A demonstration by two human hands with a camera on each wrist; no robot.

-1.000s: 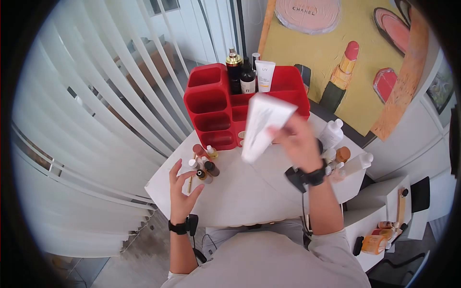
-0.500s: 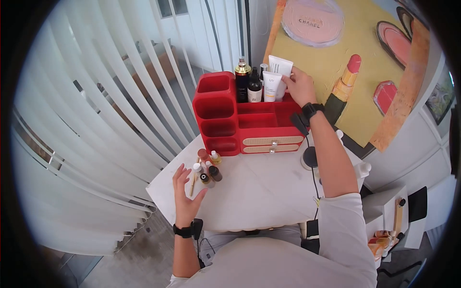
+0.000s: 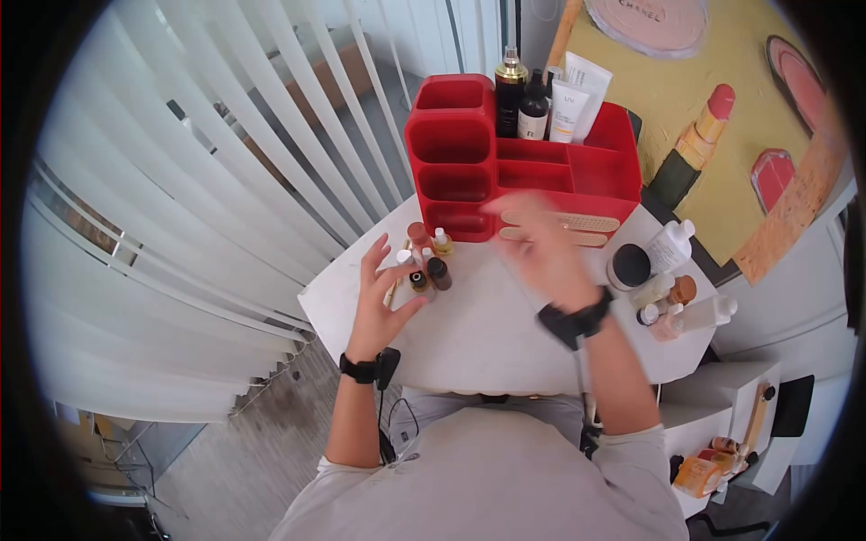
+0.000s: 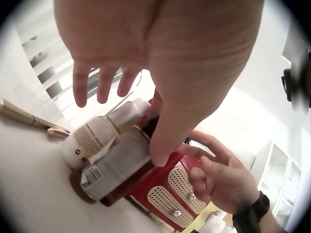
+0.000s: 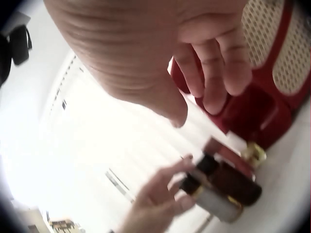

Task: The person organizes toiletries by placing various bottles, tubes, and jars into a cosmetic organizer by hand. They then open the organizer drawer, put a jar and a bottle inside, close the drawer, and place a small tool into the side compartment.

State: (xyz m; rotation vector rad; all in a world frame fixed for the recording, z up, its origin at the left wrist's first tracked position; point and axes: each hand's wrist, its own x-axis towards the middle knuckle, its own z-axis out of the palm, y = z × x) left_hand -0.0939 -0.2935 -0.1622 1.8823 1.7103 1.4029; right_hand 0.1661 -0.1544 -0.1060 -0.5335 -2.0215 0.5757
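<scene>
Your table [image 3: 505, 334] carries the red organizer [image 3: 469, 162] at its far edge, with tall bottles and tubes already standing in the back compartments and several side compartments open. Just in front of the organizer's left end sits the cluster of small bottles [image 3: 424, 266]. Your left hand [image 3: 383, 293] is there, thumb tip touching a labelled dark bottle [image 4: 116, 167], the other fingers spread and relaxed, gripping nothing. Your right hand [image 3: 537, 248] hangs over the table before the drawers, motion-blurred, fingers loosely bent and empty. Steady the neighbouring bottles (they stand tightly packed) and pinch one bottle low on its body so none topples.
</scene>
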